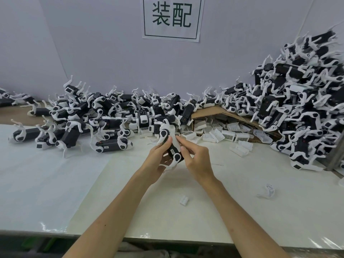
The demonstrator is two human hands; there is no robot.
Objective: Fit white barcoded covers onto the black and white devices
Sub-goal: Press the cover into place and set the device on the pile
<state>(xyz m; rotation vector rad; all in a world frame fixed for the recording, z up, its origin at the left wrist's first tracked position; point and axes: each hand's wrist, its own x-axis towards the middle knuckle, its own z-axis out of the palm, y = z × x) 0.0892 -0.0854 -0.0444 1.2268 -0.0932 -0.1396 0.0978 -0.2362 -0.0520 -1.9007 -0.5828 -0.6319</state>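
At frame centre the left hand [158,162] is gripping a device [172,150], fingers curling round its black body. The right hand [197,159] is pinching its white upper edge. It is looking light, rigid and slick, its thin legs probably fragile, so the body is offering the safest hold. Covers [229,135] are lying right of centre.

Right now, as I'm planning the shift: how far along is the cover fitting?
Likely done: the smaller pile at left, some showing barcodes. In hand: one device, held by the left hand and right hand. Left: loose covers and the tall pile at right.
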